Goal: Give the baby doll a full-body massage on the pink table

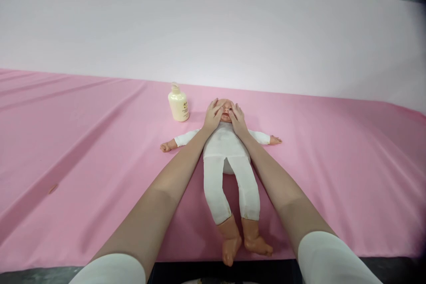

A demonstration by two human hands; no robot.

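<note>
A baby doll [226, 142] in a white cloth body lies on its back, its head away from me and its feet at the near edge. My left hand [213, 116] rests against the left side of the doll's face, fingers extended over the cheek. On the right side of the face lies my right hand [238, 120], its fingers spread and touching the cheek near the eye. Between the hands the doll's mouth, nose and one eye show. Neither hand grips anything. The palms are hidden from view.
A cream pump bottle [179, 105] stands left of the doll's head. Pink cloth [109, 151] with folds covers the table. A small brownish strip [53, 188] lies at the far left. Behind the table rises a white panel [199, 26].
</note>
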